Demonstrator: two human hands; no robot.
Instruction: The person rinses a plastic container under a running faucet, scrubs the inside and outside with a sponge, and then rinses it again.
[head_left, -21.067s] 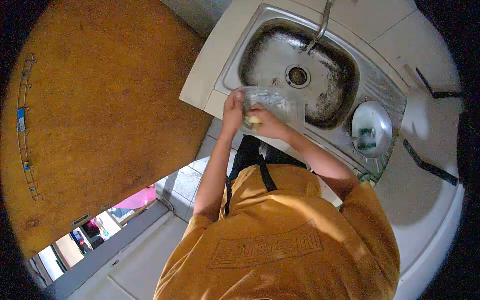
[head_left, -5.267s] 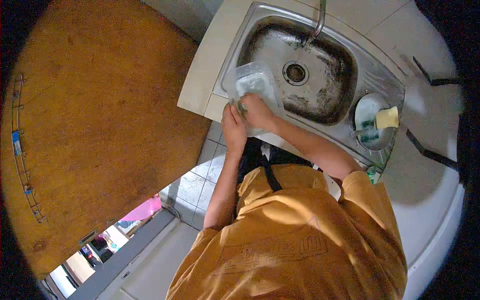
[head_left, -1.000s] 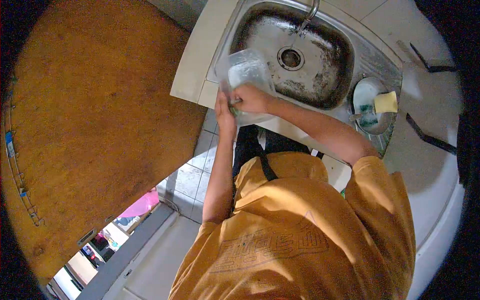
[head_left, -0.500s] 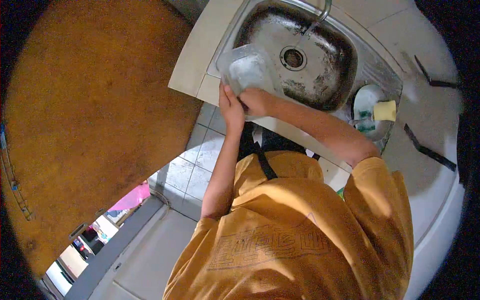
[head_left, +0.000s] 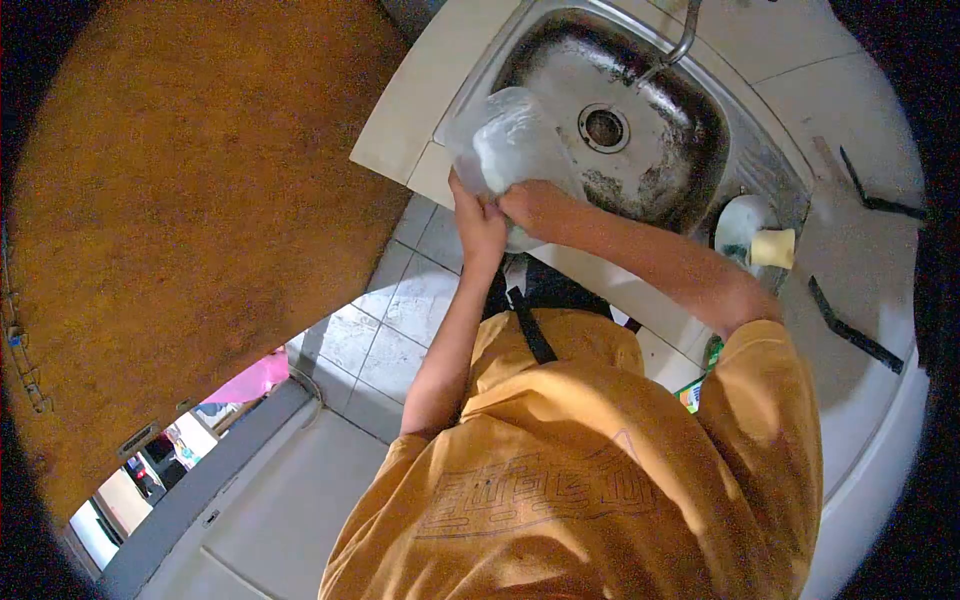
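A clear plastic container, blurred and whitish inside, is tilted over the near left rim of the steel sink. My left hand grips its near left side, thumb toward the middle. Close beside it, my right hand is closed at the container's near end, its fingertips hidden. Part of the see-through plastic shows below both hands. The tap curves over the basin's far side, and the drain lies to the right of the container.
Right of the basin, a yellow sponge rests on a whitish dish with something dark green. A brown wooden panel fills the left side. Tiled floor shows below the counter. A green bottle shows beside my right sleeve.
The view has shifted, so the sink sits slightly lower and further right. Both hands still hold the container, which has turned and tilted a little. More of the green bottle shows.
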